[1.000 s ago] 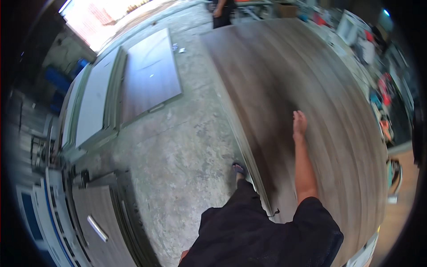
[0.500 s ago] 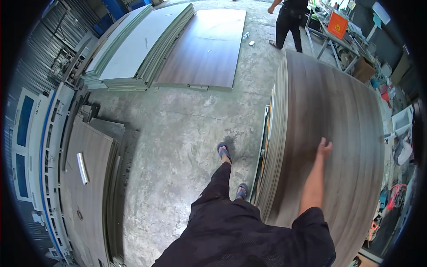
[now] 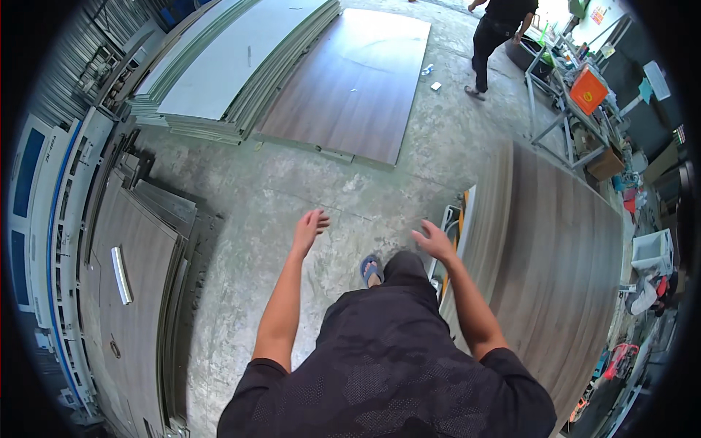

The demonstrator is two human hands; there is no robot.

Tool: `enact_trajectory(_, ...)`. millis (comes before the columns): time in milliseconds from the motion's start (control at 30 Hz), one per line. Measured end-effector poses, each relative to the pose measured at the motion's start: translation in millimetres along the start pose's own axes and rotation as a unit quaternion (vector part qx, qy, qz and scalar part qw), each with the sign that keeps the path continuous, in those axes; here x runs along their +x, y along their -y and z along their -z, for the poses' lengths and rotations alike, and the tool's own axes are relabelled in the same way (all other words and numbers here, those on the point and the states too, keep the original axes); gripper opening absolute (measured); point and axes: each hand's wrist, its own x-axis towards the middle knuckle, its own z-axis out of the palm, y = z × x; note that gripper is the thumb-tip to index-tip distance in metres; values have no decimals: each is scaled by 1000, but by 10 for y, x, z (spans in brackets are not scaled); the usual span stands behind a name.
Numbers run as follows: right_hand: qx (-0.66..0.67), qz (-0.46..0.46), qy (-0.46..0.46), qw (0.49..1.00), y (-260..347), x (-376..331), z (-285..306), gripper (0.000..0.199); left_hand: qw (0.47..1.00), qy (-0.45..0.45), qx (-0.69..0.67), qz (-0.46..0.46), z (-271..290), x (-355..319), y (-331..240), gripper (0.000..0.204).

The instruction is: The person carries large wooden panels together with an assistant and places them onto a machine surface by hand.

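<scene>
Both of my hands hang in the air over the concrete floor, in front of my body. My left hand (image 3: 312, 228) holds nothing, its fingers loosely bent and apart. Just left of a tall stack of brown wood-grain boards (image 3: 558, 241) is my right hand (image 3: 436, 240), thumb and fingers apart, holding nothing. That stack's layered pale edges (image 3: 488, 219) face me, close to my right forearm. One sandalled foot (image 3: 371, 269) shows on the floor between my arms; the other is hidden.
A wood-grain panel (image 3: 358, 87) lies ahead beside white boards (image 3: 226, 62). To the left are more boards (image 3: 135, 277) with a silvery tube (image 3: 120, 275) on top, beside a long white machine (image 3: 44, 212). Another person (image 3: 496, 36) stands by a cluttered metal-framed table (image 3: 566, 95).
My right hand has left the space over the brown stack and swung left. My left hand has come into view. The view has shifted forward, and the other person's stance has changed.
</scene>
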Motion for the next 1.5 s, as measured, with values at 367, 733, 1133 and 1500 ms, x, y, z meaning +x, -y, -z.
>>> enact_trajectory(367, 367, -250, 281, 851, 497, 1693, -1183, 73, 937, 42, 316, 147, 1325, 1230, 1471, 52)
enact_trajectory(733, 156, -196, 368, 895, 2676, 5853, -1408, 55, 831, -162, 164, 506, 3694, 1438, 622, 51)
enact_trajectory(1133, 290, -418, 65, 858, 2968, 6900, -2501, 44, 881, 26, 145, 449, 4878, 5897, 258, 46)
enact_trajectory(1500, 421, -518, -1, 745, 3218, 7633, -3278, 55, 899, 11, 147, 412, 5708, 8792, 497, 49)
